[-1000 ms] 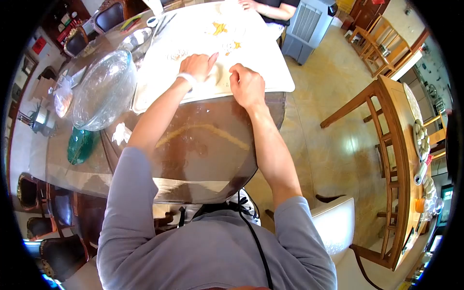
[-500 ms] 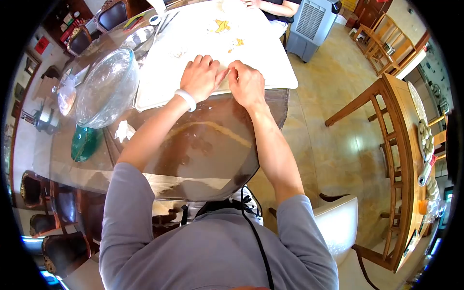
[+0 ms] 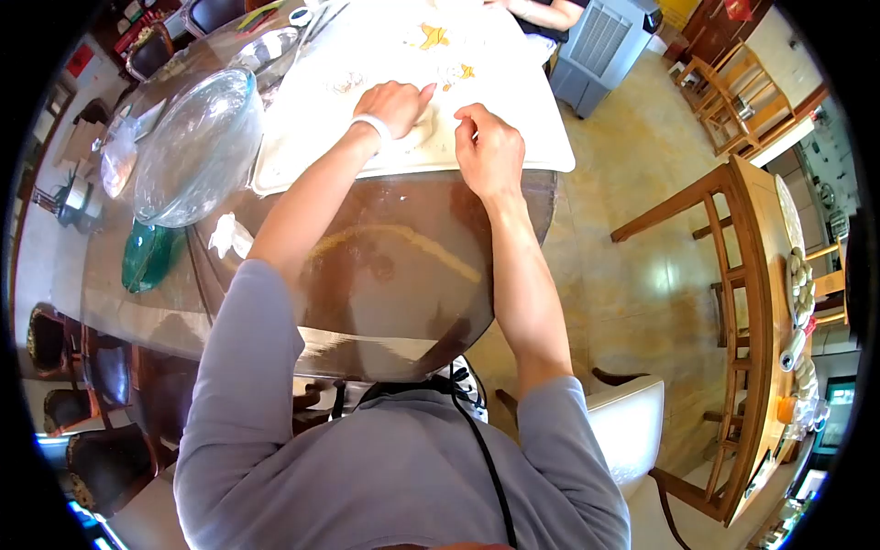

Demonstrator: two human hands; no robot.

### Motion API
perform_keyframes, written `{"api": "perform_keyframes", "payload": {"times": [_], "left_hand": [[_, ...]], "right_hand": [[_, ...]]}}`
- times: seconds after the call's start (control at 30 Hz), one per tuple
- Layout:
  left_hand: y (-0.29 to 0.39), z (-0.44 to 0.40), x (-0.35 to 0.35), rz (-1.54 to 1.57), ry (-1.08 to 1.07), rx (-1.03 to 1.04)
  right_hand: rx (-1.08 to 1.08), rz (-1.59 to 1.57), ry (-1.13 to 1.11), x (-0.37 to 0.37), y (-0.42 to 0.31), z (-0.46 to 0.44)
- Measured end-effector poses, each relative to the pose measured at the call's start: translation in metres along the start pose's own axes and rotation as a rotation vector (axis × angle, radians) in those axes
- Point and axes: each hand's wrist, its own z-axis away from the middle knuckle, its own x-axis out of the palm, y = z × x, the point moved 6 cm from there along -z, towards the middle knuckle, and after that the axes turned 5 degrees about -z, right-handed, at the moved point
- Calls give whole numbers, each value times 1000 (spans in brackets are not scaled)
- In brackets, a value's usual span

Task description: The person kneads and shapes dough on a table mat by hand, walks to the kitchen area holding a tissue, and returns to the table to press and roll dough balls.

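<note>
My left hand, with a white band at the wrist, presses on a pale lump of dough on the white mat. Its fingers are curled over and partly hidden, the thumb sticking out to the right. To the right of the dough, my right hand hovers near the mat's front edge, fingers curled in and the thumb side facing left. Whether anything lies inside those fingers is too small to tell. Orange patterns mark the mat beyond both hands.
A large glass bowl stands left of the mat, with a green object and crumpled tissue nearer me. Another person's arm rests at the far edge. A grey air cooler stands behind, and a wooden table at right.
Half a second ago both hands met at the fingertips. They have since parted, the left pressing down on the dough and the right shifting rightward. The view has also moved slightly.
</note>
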Motion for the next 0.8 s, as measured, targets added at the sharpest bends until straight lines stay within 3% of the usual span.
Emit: {"api": "perform_keyframes", "payload": {"times": [0.13,0.27,0.37,0.47,0.6,0.7,0.8], "left_hand": [[-17,5,-2,156,-43,-108],[-18,27,-15,472,32,-46],[-3,49,-30,348,-11,-55],[18,59,-25,19,272,59],[37,61,-18,-226,399,199],[25,32,-9,-165,213,82],[14,12,-5,-147,342,93]], "right_hand": [[49,60,-37,4,10,2],[34,34,-65,8,8,3],[36,24,-62,8,5,3],[38,-21,-50,5,1,3],[-7,-108,-36,-2,-14,1],[1,-159,-48,-1,-20,1],[3,-120,-41,-1,-19,0]]}}
